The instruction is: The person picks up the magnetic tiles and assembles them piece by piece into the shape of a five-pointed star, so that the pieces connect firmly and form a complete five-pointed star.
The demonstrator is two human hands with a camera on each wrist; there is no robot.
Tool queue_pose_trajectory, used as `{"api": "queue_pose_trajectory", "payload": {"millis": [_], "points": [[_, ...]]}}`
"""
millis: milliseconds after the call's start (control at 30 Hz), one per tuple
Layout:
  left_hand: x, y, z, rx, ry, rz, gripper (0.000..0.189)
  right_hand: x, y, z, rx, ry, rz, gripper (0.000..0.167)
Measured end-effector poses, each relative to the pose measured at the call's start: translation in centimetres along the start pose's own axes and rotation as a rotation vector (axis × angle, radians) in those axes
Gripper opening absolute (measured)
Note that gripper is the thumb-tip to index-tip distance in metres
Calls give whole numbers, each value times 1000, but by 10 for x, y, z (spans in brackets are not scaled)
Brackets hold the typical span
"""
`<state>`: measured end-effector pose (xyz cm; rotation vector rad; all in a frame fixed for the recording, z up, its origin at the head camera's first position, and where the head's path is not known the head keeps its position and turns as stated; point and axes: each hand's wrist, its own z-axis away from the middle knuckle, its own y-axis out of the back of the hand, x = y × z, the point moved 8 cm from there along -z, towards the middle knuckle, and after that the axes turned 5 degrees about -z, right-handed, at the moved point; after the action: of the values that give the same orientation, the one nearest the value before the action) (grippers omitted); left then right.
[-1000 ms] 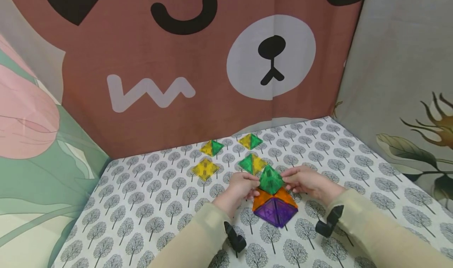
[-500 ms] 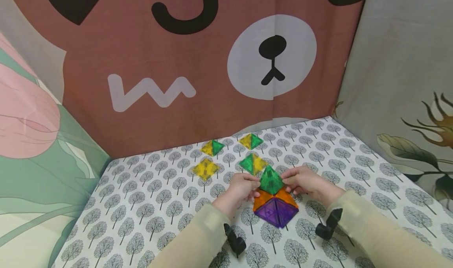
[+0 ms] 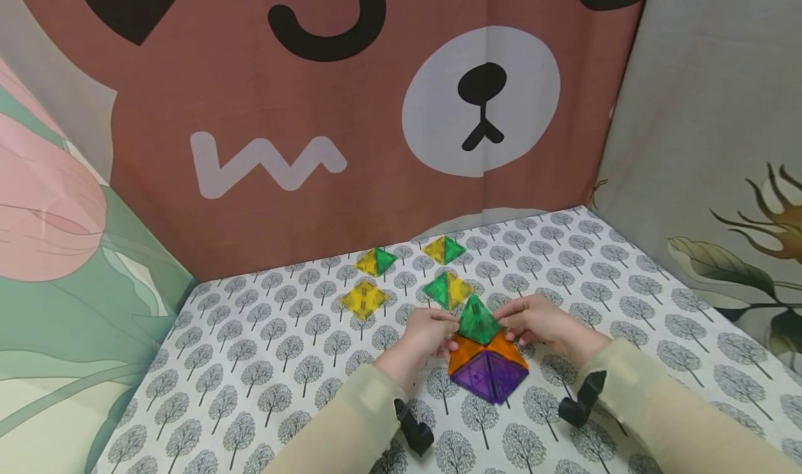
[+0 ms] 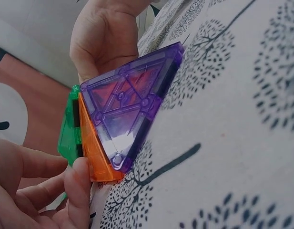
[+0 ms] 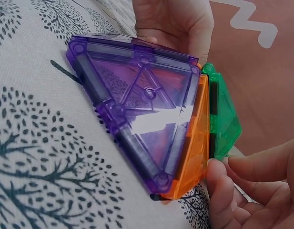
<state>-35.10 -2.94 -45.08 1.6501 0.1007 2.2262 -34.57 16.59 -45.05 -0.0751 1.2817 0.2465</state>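
Observation:
A green translucent magnetic tile piece, triangular in outline, stands over the back of an orange and purple tile build. My left hand pinches its left corner, and my right hand pinches the right one. Below it are orange tiles, with purple triangular tiles sloping toward me in front. In the left wrist view the green piece lies against the orange tile, which adjoins a purple triangle. From the right wrist, the green piece bulges out behind the orange tile.
Behind the hands sit a green and yellow tile pyramid and a yellow one. Two more yellow and green pyramids stand near the back edge. A tree-print cloth covers the table; a bear-print curtain hangs behind.
The green piece has shifted very slightly left and down over the orange tiles, with both hands still pinching it. The other pyramids have stayed put.

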Motion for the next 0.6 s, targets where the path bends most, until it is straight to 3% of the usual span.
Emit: {"api": "queue_pose_trajectory", "payload": {"millis": [200, 333, 400, 467, 600], "points": [[2, 1, 2, -18, -8, -12, 15, -2, 0, 9, 7, 6, 38, 31], [1, 2, 1, -33, -14, -31, 18, -5, 5, 31, 48, 9, 174, 39], [1, 3, 1, -33, -16, -38, 19, -4, 7, 45, 55, 6, 190, 41], [1, 3, 0, -31, -20, -44, 20, -1, 6, 60, 33, 5, 146, 45], [1, 3, -2, -27, -28, -53, 20, 8, 0, 88, -53, -16, -52, 57]]}}
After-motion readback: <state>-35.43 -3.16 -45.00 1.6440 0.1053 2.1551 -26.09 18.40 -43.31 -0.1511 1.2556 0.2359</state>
